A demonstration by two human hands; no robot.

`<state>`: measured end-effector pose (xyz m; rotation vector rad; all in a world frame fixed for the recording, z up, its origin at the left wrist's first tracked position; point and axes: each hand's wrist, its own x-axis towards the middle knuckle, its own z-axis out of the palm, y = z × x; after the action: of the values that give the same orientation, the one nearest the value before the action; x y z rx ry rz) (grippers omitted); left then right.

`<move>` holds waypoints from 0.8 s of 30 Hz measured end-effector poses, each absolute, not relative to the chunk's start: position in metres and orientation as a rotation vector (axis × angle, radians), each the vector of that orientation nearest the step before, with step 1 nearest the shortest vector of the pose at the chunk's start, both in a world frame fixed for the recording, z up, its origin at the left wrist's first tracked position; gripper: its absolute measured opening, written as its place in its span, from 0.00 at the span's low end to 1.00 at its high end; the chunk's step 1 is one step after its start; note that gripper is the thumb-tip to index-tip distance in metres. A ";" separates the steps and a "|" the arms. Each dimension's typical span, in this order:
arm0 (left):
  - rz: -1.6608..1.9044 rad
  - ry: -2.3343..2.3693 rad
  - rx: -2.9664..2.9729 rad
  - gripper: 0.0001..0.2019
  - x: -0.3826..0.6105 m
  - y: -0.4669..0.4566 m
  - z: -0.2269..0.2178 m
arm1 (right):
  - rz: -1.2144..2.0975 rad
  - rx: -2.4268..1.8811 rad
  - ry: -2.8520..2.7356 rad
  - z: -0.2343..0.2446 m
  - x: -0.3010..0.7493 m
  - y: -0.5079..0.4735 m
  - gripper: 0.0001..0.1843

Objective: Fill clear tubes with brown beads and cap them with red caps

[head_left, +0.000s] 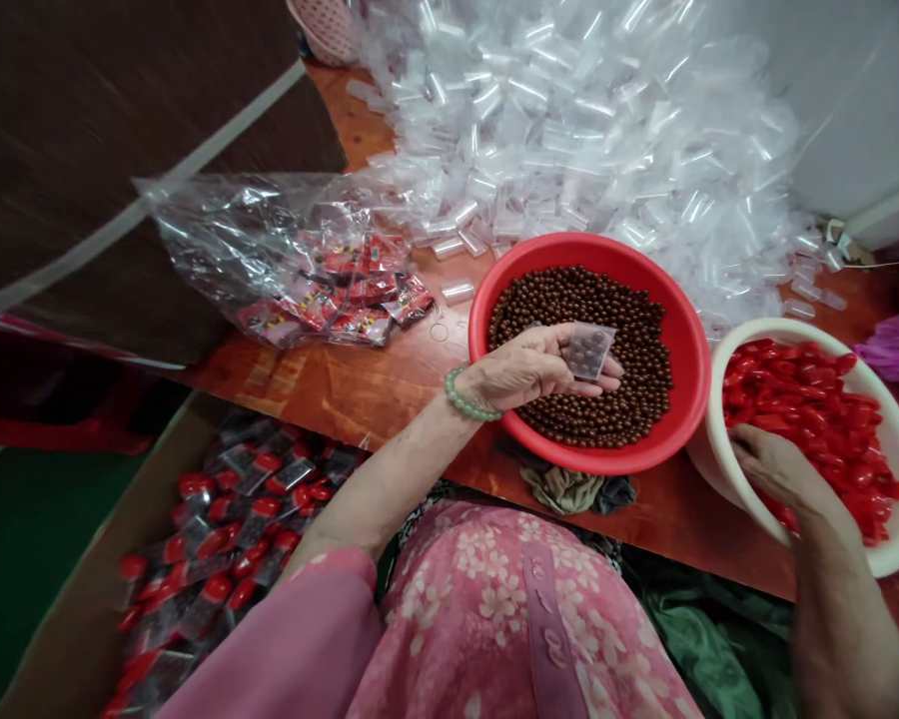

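My left hand [535, 367], with a green bead bracelet [464, 397] at its wrist, grips a small clear plastic container [589, 352]. It hovers above a red basin [681, 300] of round dark brown beads [569, 300]; dark round shapes show through the clear plastic. Over at the right, my right hand [779, 467] reaches into a cream-white bucket [719, 399] full of shiny red plastic caps [816, 389]. Its fingers are bent together among the caps, and what they pinch, if anything, is hidden.
Clear containers [569, 130] form a big heap behind the basin. Small red packets [345, 295] lie in a clear bag [217, 220] at left. Below the table edge, a carton [60, 599] holds red-capped containers [210, 589]. Cloths [569, 491] are tucked under the basin.
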<state>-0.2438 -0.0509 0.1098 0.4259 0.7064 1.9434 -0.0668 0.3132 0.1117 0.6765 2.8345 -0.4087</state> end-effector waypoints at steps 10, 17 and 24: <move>1.967 0.806 0.394 0.24 -0.245 -0.053 0.115 | -2.568 1.197 2.488 0.144 -0.095 0.247 0.14; 1.955 0.929 0.404 0.23 -0.243 -0.053 0.115 | -2.265 0.499 2.208 0.159 -0.147 0.184 0.06; 1.959 0.914 0.389 0.24 -0.243 -0.053 0.108 | -1.845 0.315 2.070 0.132 -0.153 0.167 0.14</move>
<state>-0.2432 -0.0532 0.1084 0.3888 0.9139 1.9594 -0.1531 0.1674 0.1318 0.3150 2.0703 -1.8448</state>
